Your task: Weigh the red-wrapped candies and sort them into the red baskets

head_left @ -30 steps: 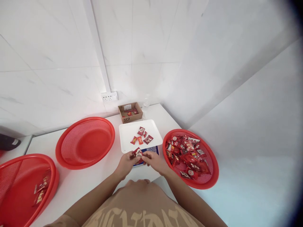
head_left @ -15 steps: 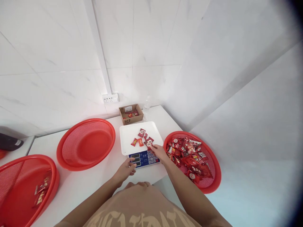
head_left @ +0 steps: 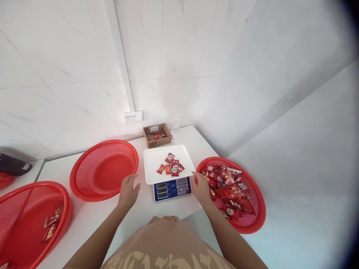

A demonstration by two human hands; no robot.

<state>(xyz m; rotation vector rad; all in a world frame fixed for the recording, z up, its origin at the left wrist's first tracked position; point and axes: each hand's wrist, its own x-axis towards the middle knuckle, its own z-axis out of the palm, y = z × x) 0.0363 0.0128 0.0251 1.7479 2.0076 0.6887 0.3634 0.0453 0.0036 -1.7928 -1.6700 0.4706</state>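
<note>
Several red wrapped candies [head_left: 174, 170] lie on the white tray [head_left: 153, 175] of a weighing scale [head_left: 172, 188] with a blue keypad panel. My left hand [head_left: 129, 190] hovers left of the scale, near the rim of a red basket, with its fingers apart and holding nothing. On the other side, my right hand [head_left: 199, 184] is at the scale's right edge, beside the right-hand basket [head_left: 259, 205] full of red packets. Its fingers are bent, and a small bit of red shows at them; whether it is held is unclear.
A cardboard box [head_left: 158, 142] with a few red packets stands behind the tray, beside a clear bottle [head_left: 176, 125]. To the left are a red basket [head_left: 108, 172] and another [head_left: 66, 209] with some packets. A dark object [head_left: 14, 164] lies far left.
My right hand has let go of a candy on the tray and moved right, to the scale's edge. My left hand has moved left and up, away from the scale's display.
</note>
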